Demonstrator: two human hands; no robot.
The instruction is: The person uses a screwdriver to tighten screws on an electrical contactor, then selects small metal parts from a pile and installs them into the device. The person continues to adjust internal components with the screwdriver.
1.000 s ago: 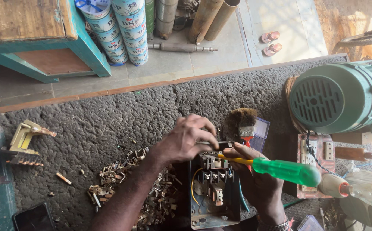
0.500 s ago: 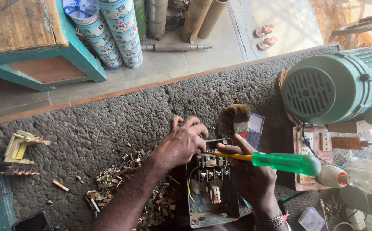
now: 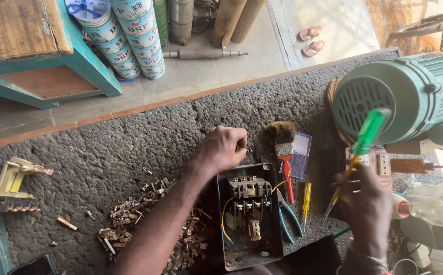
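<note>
A: What is seen low in the frame?
B: An open switch box lies on the bench. A green-handled screwdriver is clenched in the right hand.
A: Farther up?
B: Something too small to tell is pinched by the left hand, mid-frame.

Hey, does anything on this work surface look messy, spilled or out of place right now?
Yes. Small brown metal scraps lie scattered loose over the grey rough mat left of the open grey switch box, under the left forearm. The left hand rests at the box's top edge.
</note>
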